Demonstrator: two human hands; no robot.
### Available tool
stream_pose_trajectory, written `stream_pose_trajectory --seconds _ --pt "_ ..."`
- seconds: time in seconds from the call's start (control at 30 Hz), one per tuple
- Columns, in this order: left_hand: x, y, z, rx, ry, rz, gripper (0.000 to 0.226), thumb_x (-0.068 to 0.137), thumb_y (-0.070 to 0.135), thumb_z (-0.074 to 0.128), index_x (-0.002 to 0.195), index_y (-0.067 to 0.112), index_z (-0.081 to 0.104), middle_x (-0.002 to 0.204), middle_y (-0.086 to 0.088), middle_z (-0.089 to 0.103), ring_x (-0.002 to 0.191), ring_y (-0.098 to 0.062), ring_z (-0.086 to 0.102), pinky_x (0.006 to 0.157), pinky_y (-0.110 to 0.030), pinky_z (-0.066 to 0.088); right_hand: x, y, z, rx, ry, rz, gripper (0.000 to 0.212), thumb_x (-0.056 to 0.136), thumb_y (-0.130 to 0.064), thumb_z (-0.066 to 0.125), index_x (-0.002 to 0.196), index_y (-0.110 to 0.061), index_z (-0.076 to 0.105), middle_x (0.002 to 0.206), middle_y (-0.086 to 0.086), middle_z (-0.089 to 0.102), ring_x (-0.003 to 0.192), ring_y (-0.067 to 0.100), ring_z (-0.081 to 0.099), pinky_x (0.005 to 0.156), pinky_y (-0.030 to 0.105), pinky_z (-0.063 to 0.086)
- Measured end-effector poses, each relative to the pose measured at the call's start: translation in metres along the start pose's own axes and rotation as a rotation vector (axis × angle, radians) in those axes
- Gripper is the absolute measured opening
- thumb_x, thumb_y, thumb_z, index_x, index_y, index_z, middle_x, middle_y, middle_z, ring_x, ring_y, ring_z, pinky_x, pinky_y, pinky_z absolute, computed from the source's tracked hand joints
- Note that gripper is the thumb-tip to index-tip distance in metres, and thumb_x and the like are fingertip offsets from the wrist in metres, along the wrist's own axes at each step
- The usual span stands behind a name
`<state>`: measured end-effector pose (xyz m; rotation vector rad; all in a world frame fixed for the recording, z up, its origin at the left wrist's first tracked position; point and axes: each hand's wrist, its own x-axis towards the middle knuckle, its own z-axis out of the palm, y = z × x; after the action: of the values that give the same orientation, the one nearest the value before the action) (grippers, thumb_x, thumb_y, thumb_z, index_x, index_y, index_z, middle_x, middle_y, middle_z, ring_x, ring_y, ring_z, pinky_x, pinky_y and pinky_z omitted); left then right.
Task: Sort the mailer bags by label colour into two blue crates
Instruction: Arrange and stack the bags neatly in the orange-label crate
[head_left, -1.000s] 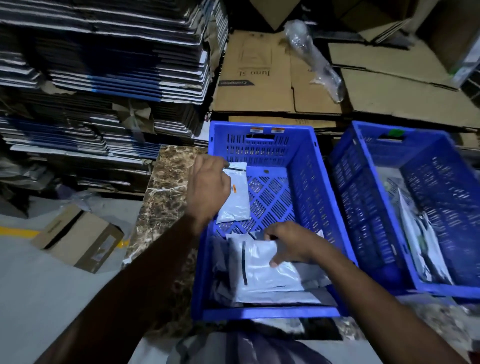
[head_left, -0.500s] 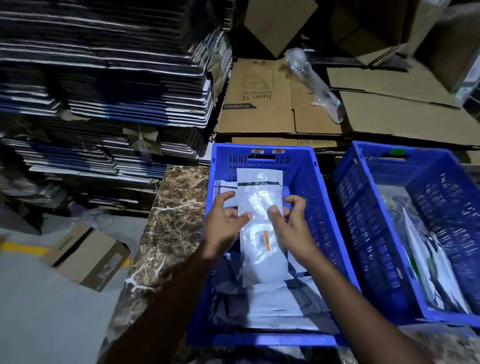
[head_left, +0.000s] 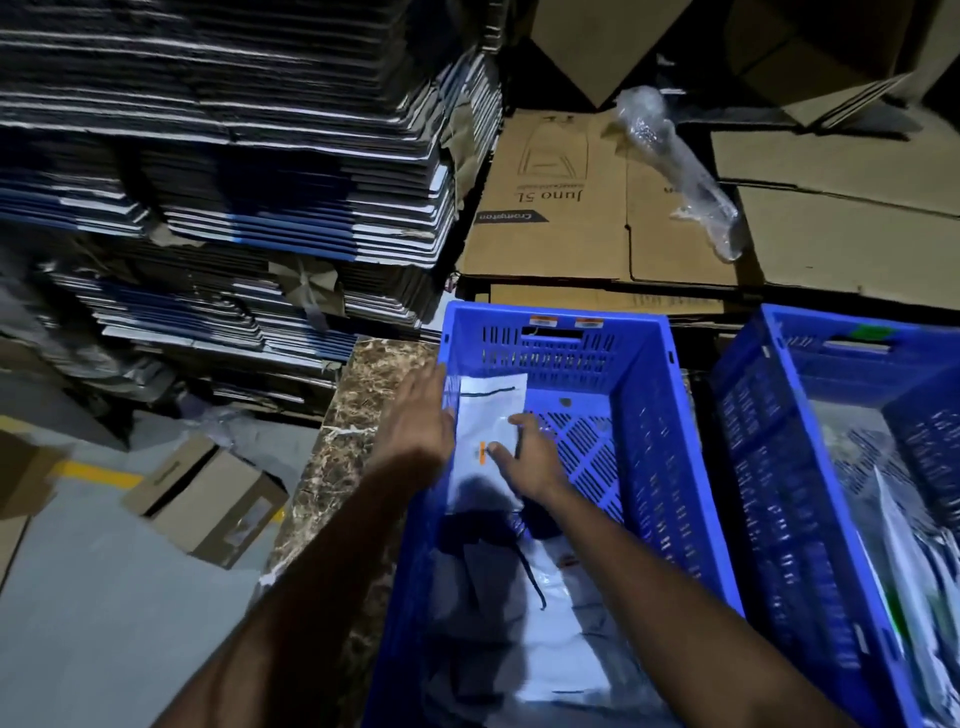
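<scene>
A blue crate (head_left: 654, 467) stands in front of me on a marble top. A white mailer bag with an orange label (head_left: 485, 415) lies flat at the crate's far left. My right hand (head_left: 530, 457) rests on that bag with straight fingers beside the label. My left hand (head_left: 421, 421) hovers open over the crate's left rim, next to the bag. Several more grey and white mailer bags (head_left: 519, 623) are piled at the crate's near end. A second blue crate (head_left: 769, 467) to the right holds mailer bags with green markings (head_left: 904, 545).
The marble top (head_left: 353, 441) shows left of the crates. Stacks of flattened cartons (head_left: 234, 182) rise at the left, brown cardboard sheets (head_left: 597, 208) lie behind the crates with a roll of clear plastic (head_left: 680, 171). A small cardboard box (head_left: 208, 499) sits on the floor.
Both hands held the orange-label bag up half a second ago. Now it lies flat at the crate's far left, my left hand has let go and my right hand rests on it.
</scene>
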<state>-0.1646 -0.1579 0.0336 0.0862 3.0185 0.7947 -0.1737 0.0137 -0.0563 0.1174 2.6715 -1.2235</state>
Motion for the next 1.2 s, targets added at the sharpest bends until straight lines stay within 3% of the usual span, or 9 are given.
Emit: stream_pose_trajectory --seconds 0.17,0.33,0.53,0.67,0.8,0.87,0.93,1.03,1.2 --pt "-0.004 -0.008 0.013 0.124 0.247 0.098 0.049 0.096 0.019 0.047 0.143 0.009 0.045 0.146 -0.008 0.050 0.139 -0.028 0.040 0.110 -0.049 0.039 0.023 -0.001 0.022 -0.469 0.132 -0.115 0.049 0.092 -0.046 0.053 0.127 -0.012 0.048 0.134 0.020 0.042 0.124 0.039 0.041 0.098 0.046 0.039" --pt "0.000 0.001 0.011 0.141 0.227 -0.001 0.050 0.094 0.015 0.052 0.143 0.015 0.045 0.147 0.000 0.049 0.140 -0.021 0.038 0.107 -0.045 0.041 0.052 0.000 0.046 -0.649 -0.139 -0.216 0.070 0.100 -0.048 0.036 0.157 -0.016 0.011 0.164 0.015 -0.005 0.152 0.031 -0.006 0.120 0.056 0.002" --pt "0.004 -0.003 0.008 0.206 0.211 0.041 0.052 0.088 0.014 0.051 0.140 0.011 0.047 0.141 -0.006 0.054 0.136 -0.028 0.043 0.106 -0.038 0.042 0.051 0.011 0.065 -0.629 -0.095 -0.227 0.074 0.089 -0.048 0.020 0.151 -0.009 0.029 0.159 0.023 0.023 0.148 0.039 0.020 0.117 0.058 0.016" --pt "0.001 -0.011 0.011 0.207 0.255 0.154 0.049 0.091 0.018 0.041 0.137 0.002 0.049 0.136 -0.014 0.058 0.127 -0.036 0.049 0.105 -0.041 0.042 0.059 0.016 0.066 -0.597 -0.100 -0.236 0.068 0.094 -0.045 0.033 0.152 -0.009 0.026 0.159 0.023 0.021 0.149 0.039 0.016 0.118 0.057 0.013" --pt "0.002 -0.010 0.013 0.245 0.214 0.147 0.051 0.096 0.022 0.033 0.141 0.001 0.043 0.142 -0.015 0.052 0.133 -0.035 0.045 0.114 -0.041 0.034 0.065 0.010 0.062 -0.653 -0.132 -0.230 0.080 0.088 -0.055 0.012 0.152 -0.009 0.026 0.160 0.023 0.018 0.149 0.039 0.014 0.118 0.057 0.014" --pt "0.004 -0.009 0.013 0.289 0.198 0.124 0.052 0.097 0.024 0.029 0.142 0.001 0.042 0.143 -0.015 0.052 0.134 -0.032 0.044 0.115 -0.039 0.032 0.073 -0.001 0.055 -0.642 -0.091 -0.200 0.072 0.095 -0.053 0.021 0.150 -0.008 0.029 0.158 0.024 0.021 0.148 0.039 0.014 0.118 0.055 0.014" --pt "0.004 -0.008 0.013 0.298 0.189 0.101 0.056 0.097 0.029 0.021 0.143 0.003 0.041 0.143 -0.014 0.051 0.134 -0.030 0.044 0.114 -0.038 0.033 0.082 -0.007 0.050 -0.573 -0.020 -0.113 0.067 0.100 -0.050 0.031 0.153 -0.010 0.022 0.161 0.023 0.012 0.149 0.039 0.006 0.119 0.054 0.007" --pt "0.003 -0.006 0.011 0.276 0.198 0.101 0.055 0.096 0.028 0.024 0.142 0.003 0.042 0.141 -0.014 0.053 0.131 -0.031 0.046 0.109 -0.038 0.037 0.092 0.000 0.052 -0.476 -0.150 0.059 0.073 0.101 -0.055 0.027 0.158 -0.018 0.001 0.164 0.015 -0.012 0.150 0.036 -0.013 0.120 0.055 -0.003" --pt "0.002 -0.006 0.012 0.206 0.239 0.092 0.045 0.096 0.014 0.045 0.140 0.004 0.045 0.139 -0.013 0.055 0.131 -0.031 0.046 0.106 -0.038 0.041 0.097 0.009 0.057 -0.511 -0.187 0.072 0.072 0.100 -0.057 0.024 0.157 -0.025 -0.005 0.164 0.007 -0.017 0.150 0.031 -0.017 0.118 0.058 -0.007"
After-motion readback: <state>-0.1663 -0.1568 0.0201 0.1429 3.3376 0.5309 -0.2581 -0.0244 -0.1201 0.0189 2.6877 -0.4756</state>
